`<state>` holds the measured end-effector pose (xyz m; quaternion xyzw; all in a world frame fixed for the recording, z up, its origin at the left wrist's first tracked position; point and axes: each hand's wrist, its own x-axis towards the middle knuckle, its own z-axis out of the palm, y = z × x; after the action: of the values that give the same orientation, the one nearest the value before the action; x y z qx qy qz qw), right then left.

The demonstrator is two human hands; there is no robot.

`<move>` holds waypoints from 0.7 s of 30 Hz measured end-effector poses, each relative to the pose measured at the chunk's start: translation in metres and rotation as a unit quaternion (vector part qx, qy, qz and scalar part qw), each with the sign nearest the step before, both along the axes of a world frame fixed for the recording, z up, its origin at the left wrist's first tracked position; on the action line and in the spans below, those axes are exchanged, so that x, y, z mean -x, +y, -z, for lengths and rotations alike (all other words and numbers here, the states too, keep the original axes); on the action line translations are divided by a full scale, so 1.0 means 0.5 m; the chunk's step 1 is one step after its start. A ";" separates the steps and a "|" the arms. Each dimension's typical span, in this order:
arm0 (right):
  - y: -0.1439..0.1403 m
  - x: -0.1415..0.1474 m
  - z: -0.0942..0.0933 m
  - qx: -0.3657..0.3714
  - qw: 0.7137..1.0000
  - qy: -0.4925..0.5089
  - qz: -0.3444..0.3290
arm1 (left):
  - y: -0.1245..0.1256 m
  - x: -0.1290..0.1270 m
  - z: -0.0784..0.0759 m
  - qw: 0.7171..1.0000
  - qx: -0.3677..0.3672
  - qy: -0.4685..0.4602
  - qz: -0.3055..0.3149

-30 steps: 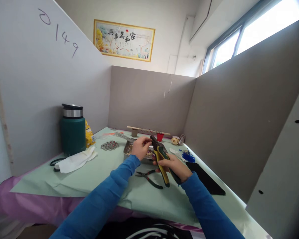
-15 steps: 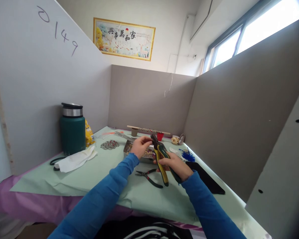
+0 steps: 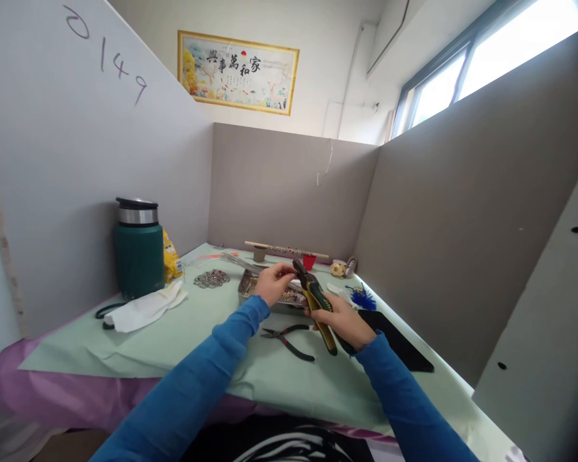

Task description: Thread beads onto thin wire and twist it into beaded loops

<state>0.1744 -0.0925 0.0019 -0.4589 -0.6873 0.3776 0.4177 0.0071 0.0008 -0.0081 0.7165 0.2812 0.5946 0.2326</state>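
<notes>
My right hand (image 3: 343, 323) grips yellow-and-green cutters (image 3: 316, 301), jaws pointing up and to the left. My left hand (image 3: 271, 283) pinches something small right at those jaws; the item is too small to make out. Both hands hover over a metal tray (image 3: 245, 287) of small colourful beads. Dark green pliers (image 3: 286, 337) lie on the pale green sheet (image 3: 197, 340) just below my hands.
A green flask (image 3: 138, 249), a yellow packet (image 3: 172, 256) and a white cloth (image 3: 146, 308) stand at left. A beaded piece (image 3: 212, 278), a stick on small cups (image 3: 286, 251), a blue feather (image 3: 363, 299) and a black pad (image 3: 401, 343) lie around. Grey partitions enclose the desk.
The cutters' handles have tilted lower and to the right in my right hand. My left hand stays at the jaws. The view shifted slightly.
</notes>
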 end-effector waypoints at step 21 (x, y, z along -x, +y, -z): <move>0.019 -0.008 0.060 -0.030 0.999 -0.029 0.035 | -0.004 -0.014 0.009 0.987 -0.013 0.142 -0.072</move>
<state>0.1784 -0.0830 -0.0281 -0.4806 -0.6937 0.3286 0.4241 0.0139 -0.0013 -0.0126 0.7744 0.3547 0.5055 0.1375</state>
